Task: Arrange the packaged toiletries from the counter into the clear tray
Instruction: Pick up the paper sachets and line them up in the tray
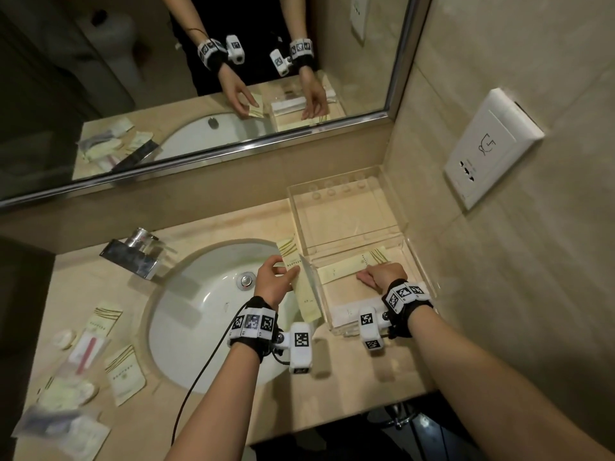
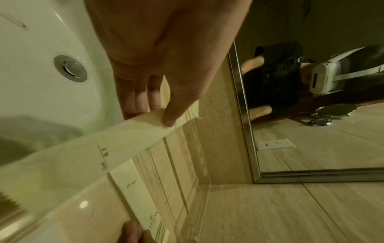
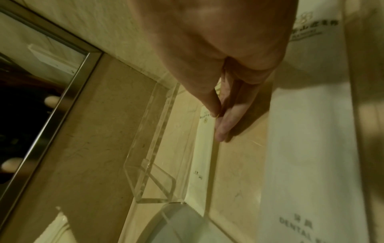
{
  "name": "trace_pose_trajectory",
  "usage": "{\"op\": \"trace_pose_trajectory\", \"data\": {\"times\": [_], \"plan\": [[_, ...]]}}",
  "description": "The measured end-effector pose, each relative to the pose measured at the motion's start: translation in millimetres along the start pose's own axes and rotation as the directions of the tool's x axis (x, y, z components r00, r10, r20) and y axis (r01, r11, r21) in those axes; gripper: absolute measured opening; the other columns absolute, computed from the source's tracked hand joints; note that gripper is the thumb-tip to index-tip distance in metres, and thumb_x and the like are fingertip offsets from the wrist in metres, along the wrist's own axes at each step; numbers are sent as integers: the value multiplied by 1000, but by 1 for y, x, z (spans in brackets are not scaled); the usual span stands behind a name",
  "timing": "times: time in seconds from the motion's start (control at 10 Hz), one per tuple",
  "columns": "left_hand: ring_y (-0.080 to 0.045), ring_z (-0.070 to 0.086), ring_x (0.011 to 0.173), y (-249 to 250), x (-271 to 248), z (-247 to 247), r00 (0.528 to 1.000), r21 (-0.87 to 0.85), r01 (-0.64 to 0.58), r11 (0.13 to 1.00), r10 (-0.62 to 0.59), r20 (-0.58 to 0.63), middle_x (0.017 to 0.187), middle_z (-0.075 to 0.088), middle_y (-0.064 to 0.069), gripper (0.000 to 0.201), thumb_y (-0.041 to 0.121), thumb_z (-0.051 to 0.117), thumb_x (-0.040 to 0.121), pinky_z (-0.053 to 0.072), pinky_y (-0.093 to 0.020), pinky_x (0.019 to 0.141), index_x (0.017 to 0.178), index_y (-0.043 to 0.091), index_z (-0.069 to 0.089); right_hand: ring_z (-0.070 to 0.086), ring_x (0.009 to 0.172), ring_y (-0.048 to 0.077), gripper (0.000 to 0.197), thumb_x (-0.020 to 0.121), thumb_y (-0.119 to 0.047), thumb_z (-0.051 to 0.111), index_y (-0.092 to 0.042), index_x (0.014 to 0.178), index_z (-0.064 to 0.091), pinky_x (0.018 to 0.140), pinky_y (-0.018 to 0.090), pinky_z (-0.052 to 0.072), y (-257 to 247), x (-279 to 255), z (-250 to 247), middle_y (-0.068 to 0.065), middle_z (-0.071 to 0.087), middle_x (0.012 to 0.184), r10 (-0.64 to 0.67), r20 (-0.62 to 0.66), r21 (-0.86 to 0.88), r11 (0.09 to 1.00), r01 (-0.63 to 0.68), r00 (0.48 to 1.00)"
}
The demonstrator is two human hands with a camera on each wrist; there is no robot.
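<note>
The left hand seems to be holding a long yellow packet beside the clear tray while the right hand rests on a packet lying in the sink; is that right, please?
Not quite. The left hand does hold a long yellow packet beside the clear tray, but the head view shows the right hand on a packet lying inside the tray, not in the sink.

Bare forearms wear black wristbands (image 1: 253, 324) bearing white tag-marked cameras (image 1: 300, 347).

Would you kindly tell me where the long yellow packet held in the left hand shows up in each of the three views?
Head: the yellow packet is at centre, pinched by the left hand beside the clear tray.
Left wrist: it crosses from lower left to centre, thumb on top.
Right wrist: I cannot tell whether it is in view.
Shared landmark: the second packet lying in the tray.
</note>
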State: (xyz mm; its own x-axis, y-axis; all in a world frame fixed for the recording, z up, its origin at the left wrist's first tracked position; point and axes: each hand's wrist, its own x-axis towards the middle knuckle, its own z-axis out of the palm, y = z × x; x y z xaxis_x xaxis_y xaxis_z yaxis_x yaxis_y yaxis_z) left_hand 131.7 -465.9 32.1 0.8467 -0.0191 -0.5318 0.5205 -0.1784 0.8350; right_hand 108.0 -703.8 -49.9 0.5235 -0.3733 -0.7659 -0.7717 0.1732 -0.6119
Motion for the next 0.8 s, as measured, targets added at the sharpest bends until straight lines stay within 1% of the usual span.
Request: {"op": "trace_pose_trajectory", "data": {"times": [0.1,0.2,0.3,0.4,0.5,0.6,0.7,0.8], "plan": [[-28,63,84,-2,-1,0,1000,-5,7,1000,-7,-2,93,58,-18,29,4,64,87,58,-39,73,114,3,55,66,109,20,45,70,-48,75,-18,104,71,95,23,51,4,11,6,-2,68,117,30,-3,-306,952,-30,1000],[-29,65,84,-3,-1,-1,1000,-29,17,999,-17,-2,97,60,-22,30,2,62,88,60,-34,68,117,0,54,69,101,18,51,79,-37,75,-8,120,67,88,21,55,7,12,7,0,71,108,24,-14,-235,972,-27,1000],[-22,66,75,1,-2,-1,1000,-80,18,997,-17,9,87,65,-18,27,1,59,90,60,-26,59,117,0,54,65,108,15,38,94,-44,56,-17,118,67,93,21,49,2,-4,8,-7,69,112,-19,-50,-158,987,11,999],[-23,65,72,5,0,-1,999,-159,27,987,-23,22,82,65,-16,28,3,60,91,62,-31,64,118,0,55,68,64,17,22,91,-21,66,1,95,69,56,23,54,-8,-23,11,5,73,79,-35,-1,-94,995,34,999],[-26,64,72,8,3,3,998,-221,29,975,-17,56,83,68,-14,28,6,58,92,62,-35,71,118,-5,57,65,66,15,30,87,-34,71,-5,97,70,55,23,52,-19,-47,12,5,74,82,-150,216,-9,988,155,965],[-26,67,74,12,3,11,996,-319,53,946,-28,81,91,68,-18,23,3,58,92,62,-33,73,113,-5,57,71,86,21,32,84,-31,75,-11,109,70,66,29,58,-31,-68,6,6,76,95,-202,406,-34,971,235,891],[-34,67,86,15,0,17,990,-422,110,900,-61,126,98,64,-25,12,-1,58,91,60,-36,77,102,-3,54,71,79,28,39,81,-21,79,-8,115,65,80,44,57,-28,-67,-2,16,76,92,-200,466,51,979,199,862],[-33,67,87,11,1,19,991,-438,111,892,-64,119,101,63,-24,17,1,60,91,61,-36,76,106,-4,54,70,71,21,32,82,-23,78,-8,108,66,86,46,56,-25,-65,-10,13,76,86,-211,381,126,976,175,900]]}}
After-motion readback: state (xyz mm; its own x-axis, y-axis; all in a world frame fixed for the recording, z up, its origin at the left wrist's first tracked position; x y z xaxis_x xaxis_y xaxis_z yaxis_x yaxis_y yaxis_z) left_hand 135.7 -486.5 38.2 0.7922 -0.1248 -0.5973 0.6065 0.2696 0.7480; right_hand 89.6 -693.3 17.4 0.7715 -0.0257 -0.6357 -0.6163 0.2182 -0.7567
